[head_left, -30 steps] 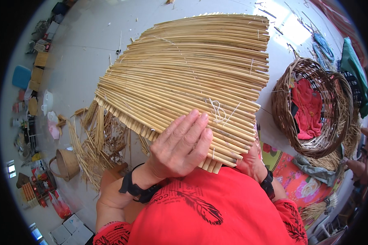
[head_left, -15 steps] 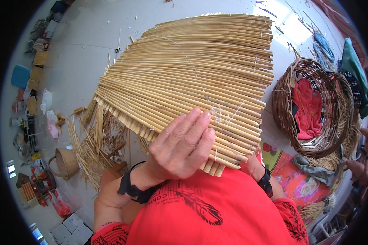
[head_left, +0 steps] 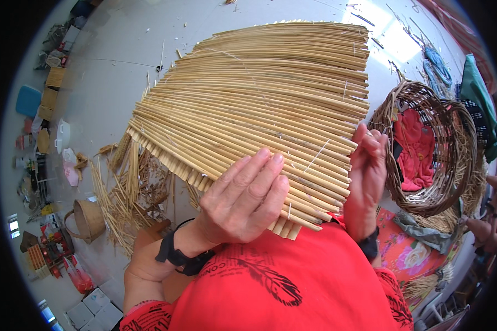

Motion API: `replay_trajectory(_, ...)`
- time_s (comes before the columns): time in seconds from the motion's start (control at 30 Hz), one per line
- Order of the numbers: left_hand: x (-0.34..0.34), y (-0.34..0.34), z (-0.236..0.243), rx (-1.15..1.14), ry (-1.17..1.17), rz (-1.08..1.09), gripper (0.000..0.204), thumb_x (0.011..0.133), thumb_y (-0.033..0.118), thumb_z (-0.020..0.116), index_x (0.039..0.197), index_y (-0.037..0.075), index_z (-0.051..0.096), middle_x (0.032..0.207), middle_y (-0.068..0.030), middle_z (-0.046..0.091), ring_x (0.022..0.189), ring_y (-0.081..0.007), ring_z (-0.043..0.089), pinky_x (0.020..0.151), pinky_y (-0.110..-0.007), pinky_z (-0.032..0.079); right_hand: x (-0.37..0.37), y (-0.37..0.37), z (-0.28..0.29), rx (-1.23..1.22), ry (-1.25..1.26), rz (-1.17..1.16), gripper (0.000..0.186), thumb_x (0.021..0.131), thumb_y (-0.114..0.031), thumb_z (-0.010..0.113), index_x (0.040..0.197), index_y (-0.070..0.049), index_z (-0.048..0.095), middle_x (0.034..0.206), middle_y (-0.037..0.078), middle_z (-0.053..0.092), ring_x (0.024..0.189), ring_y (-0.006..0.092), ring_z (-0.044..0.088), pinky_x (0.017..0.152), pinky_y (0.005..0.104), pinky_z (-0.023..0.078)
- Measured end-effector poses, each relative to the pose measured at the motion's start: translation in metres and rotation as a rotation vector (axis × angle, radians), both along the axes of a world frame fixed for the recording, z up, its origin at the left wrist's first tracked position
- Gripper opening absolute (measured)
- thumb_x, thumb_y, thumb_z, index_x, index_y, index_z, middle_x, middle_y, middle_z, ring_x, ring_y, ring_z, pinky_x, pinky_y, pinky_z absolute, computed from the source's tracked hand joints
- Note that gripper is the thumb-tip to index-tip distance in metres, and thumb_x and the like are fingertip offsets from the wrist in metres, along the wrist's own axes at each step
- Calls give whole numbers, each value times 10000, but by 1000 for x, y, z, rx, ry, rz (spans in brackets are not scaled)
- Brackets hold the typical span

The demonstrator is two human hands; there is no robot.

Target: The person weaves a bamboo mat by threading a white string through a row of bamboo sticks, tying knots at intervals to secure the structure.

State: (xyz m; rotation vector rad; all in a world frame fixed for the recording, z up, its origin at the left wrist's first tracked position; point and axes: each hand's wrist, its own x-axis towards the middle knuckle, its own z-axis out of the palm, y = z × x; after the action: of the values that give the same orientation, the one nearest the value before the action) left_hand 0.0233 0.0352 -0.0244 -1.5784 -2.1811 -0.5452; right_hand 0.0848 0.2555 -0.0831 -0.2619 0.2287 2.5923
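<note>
A straw-coloured mat of thin reed stalks point(head_left: 243, 94) tied with white thread fills the middle of the view above my red shirt. My left hand point(head_left: 243, 201) lies across its near part, fingers together and pressed on the stalks, gripping it. My right hand point(head_left: 364, 176) is raised just beside the mat's right edge, fingers curled near the stalk ends; what is between the fingertips, perhaps thread, is too small to make out.
Wicker baskets point(head_left: 450, 149) with red cloth point(head_left: 417, 143) stand at right, above a floral cloth point(head_left: 395, 231). Another person's limb point(head_left: 483, 231) shows at far right. Loose straw point(head_left: 121, 198) and a small basket point(head_left: 88, 220) lie left; assorted household items line the floor's left side.
My right hand has come up from under the mat's near edge to its right edge. The loop of loose white thread on the mat is gone from there. My left hand has barely moved.
</note>
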Motion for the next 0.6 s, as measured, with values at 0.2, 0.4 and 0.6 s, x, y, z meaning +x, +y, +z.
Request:
replay_trajectory(0.2, 2, -1, -7, -35, -6, 16, 193, 910, 70, 571, 1088, -4, 568, 1145, -214, 665, 1079, -367, 658, 875, -431, 576, 8, -2, -18, 895, -223, -77, 80, 1028, -147, 499, 995, -75, 487, 809, 58, 564, 839, 200, 605, 961, 444, 498)
replay_trajectory(0.4, 4, 4, -5, -51, -13, 24, 171, 910, 106, 593, 1062, 30, 583, 1140, -164, 678, 1077, -332, 663, 865, -397, 580, 29, -22, -39, 1250, -584, 179, 59, 996, -76, 520, 946, -53, 499, 859, 16, 550, 813, 93, 517, 765, 266, 464)
replay_trajectory(0.6, 4, 6, -4, -35, -6, 38, 155, 908, 99, 602, 1045, 27, 582, 1124, -164, 684, 1061, -333, 670, 858, -396, 582, 34, -38, -31, 1623, -322, 454, 191, 964, -91, 576, 1146, -34, 556, 1052, 56, 619, 949, 159, 594, 842, 317, 504)
